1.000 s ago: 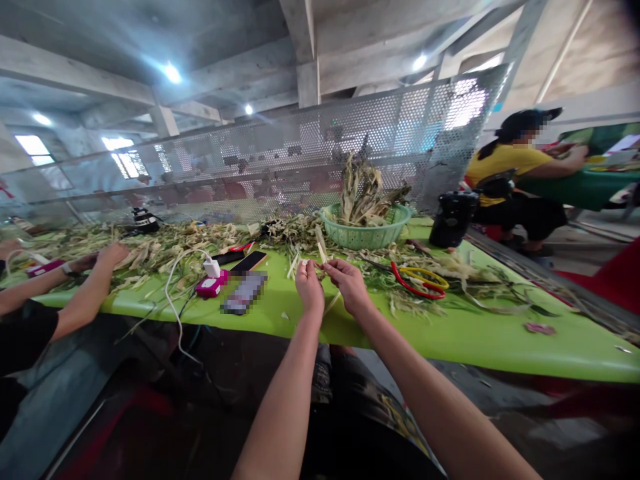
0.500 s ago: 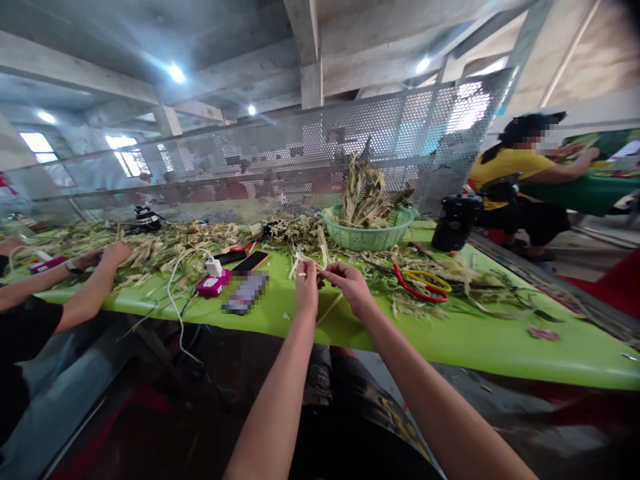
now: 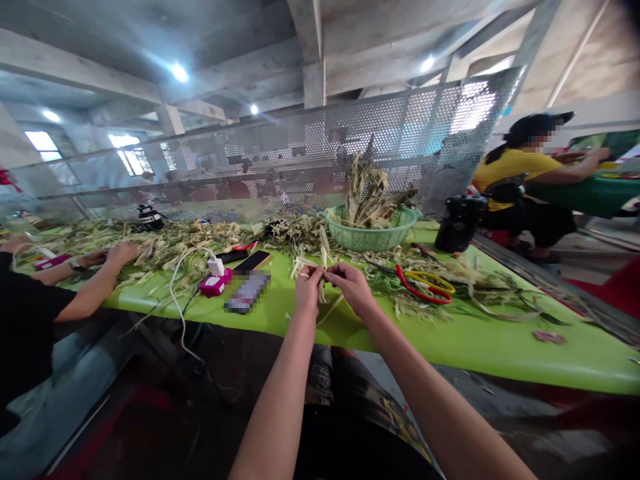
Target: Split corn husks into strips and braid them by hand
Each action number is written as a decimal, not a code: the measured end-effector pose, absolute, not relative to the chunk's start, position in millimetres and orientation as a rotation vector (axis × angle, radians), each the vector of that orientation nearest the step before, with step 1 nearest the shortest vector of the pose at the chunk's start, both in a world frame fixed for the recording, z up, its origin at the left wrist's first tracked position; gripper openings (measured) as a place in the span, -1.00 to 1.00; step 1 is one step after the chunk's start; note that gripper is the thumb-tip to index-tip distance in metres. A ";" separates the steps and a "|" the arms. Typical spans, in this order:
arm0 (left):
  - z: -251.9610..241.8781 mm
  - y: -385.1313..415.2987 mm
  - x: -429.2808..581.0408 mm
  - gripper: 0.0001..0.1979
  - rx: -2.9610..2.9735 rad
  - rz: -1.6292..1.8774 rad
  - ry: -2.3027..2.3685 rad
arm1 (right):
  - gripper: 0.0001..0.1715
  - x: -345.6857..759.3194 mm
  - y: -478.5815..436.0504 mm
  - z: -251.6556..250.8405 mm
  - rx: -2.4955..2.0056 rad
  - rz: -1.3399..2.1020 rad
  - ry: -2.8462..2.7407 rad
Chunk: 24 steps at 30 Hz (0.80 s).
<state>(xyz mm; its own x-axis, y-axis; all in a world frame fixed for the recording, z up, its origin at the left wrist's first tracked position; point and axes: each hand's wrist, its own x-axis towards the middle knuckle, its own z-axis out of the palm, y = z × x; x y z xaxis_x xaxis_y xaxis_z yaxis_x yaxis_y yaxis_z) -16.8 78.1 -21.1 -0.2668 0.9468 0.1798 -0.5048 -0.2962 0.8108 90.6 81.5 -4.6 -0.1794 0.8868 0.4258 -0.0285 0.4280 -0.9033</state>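
Note:
Pale dried corn husk strips (image 3: pixel 324 256) stick up from between my two hands, above the near part of the green table (image 3: pixel 280 313). My left hand (image 3: pixel 309 287) pinches the strips from the left, its fingers closed. From the right, my right hand (image 3: pixel 353 285) grips them between thumb and fingertips, close beside the left. One narrow strip trails down below the hands toward the tabletop. The fingers partly cover the middle of the husk piece. Red-handled scissors (image 3: pixel 420 293) lie right of my right hand.
A green basket (image 3: pixel 370 237) of dry husks stands behind my hands. Two phones, one a black phone (image 3: pixel 253 262), and a pink power adapter (image 3: pixel 216 283) with a white cable lie left. A black container (image 3: pixel 457 227) stands right. Co-workers sit left and far right.
The view has shifted slightly. My hands still hold the husk strips, with the fingers a little rearranged and a piece now showing below them. The left co-worker's hands have moved slightly.

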 end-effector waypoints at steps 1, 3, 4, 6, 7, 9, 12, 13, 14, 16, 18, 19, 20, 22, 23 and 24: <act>-20.0 76.9 -16.9 -0.72 0.824 1.753 0.768 | -0.74 90.8 80.3 -3.3 -0.772 1.025 -1.516; -16.9 73.0 -16.5 -0.71 0.848 1.749 0.764 | -0.69 91.5 79.0 -1.5 -0.759 1.084 -1.486; -15.1 70.5 -16.0 -0.71 0.877 1.751 0.768 | -0.66 92.0 79.1 -1.2 -0.764 1.106 -1.465; -11.1 65.1 -14.6 -0.73 0.943 1.749 0.778 | -0.61 93.3 80.6 -1.8 -0.785 1.132 -1.411; -9.1 62.7 -13.7 -0.74 0.970 1.741 0.782 | -0.60 93.9 81.7 -2.6 -0.791 1.139 -1.382; -5.9 59.2 -12.2 -0.78 0.993 1.716 0.792 | -0.61 94.7 84.3 -4.3 -0.785 1.154 -1.335; -5.0 58.7 -10.9 -0.82 0.964 1.692 0.821 | -0.65 95.1 86.5 -5.8 -0.771 1.169 -1.285; -5.8 59.6 -10.8 -0.82 0.951 1.691 0.828 | -0.66 95.0 86.5 -5.8 -0.769 1.164 -1.270; -7.2 60.8 -10.9 -0.82 0.942 1.693 0.831 | -0.66 94.9 86.2 -5.6 -0.766 1.154 -1.258; -10.9 63.6 -11.4 -0.79 0.946 1.699 0.829 | -0.67 94.6 84.9 -4.7 -0.754 1.126 -1.240; -15.0 66.5 -12.3 -0.77 0.976 1.701 0.847 | -0.68 94.5 83.4 -3.9 -0.746 1.098 -1.243; -17.0 68.0 -13.0 -0.75 0.987 1.703 0.868 | -0.68 94.6 83.1 -3.7 -0.749 1.084 -1.248; -18.9 69.6 -13.7 -0.74 0.988 1.709 0.892 | -0.68 95.0 83.1 -3.7 -0.757 1.061 -1.253; -22.1 73.2 -15.4 -0.71 0.944 1.735 0.939 | -0.68 96.6 84.7 -4.6 -0.786 0.970 -1.253; -23.5 75.2 -16.3 -0.69 0.897 1.755 0.949 | -0.67 97.7 86.2 -5.6 -0.806 0.904 -1.240; -24.7 77.2 -17.2 -0.68 0.842 1.778 0.946 | -0.64 98.9 88.0 -6.8 -0.827 0.834 -1.217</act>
